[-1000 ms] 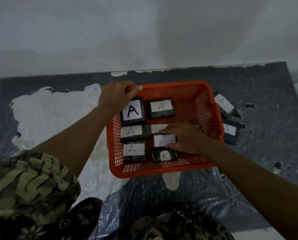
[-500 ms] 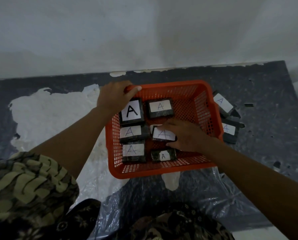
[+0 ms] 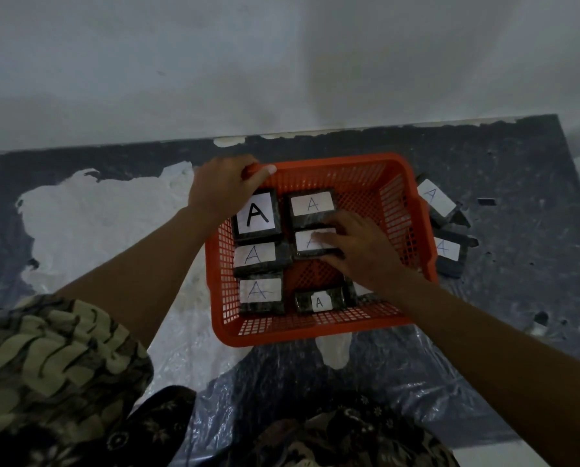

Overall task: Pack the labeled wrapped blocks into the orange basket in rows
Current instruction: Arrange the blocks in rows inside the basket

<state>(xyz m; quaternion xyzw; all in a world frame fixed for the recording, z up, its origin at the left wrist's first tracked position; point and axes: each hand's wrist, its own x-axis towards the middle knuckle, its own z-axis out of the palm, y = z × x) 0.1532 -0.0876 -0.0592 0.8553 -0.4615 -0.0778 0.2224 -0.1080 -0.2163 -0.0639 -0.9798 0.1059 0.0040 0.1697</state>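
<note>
The orange basket [image 3: 413, 210] sits on a dark table. My left hand [image 3: 223, 188] grips its far left corner. Inside, three dark wrapped blocks labeled A fill the left row, the far one [image 3: 256, 215] bearing a bold black A. In the second row lie a far block [image 3: 312, 204], a middle block [image 3: 310, 244] and a small near block [image 3: 319, 301]. My right hand [image 3: 361, 249] holds the middle block, fingers over its label and thumb under its near edge. Another block [image 3: 357, 291] is mostly hidden under my right wrist.
Two more labeled blocks, one [image 3: 435, 200] tilted and one [image 3: 448, 249] nearer, lie on the table just right of the basket. A white patch [image 3: 96, 224] and crinkled clear plastic [image 3: 282, 382] cover parts of the table. A pale wall rises behind.
My right hand has slid the middle block of the second row away from me, up against the far block. A gap of bare basket floor has opened behind it. My left hand has stayed put.
</note>
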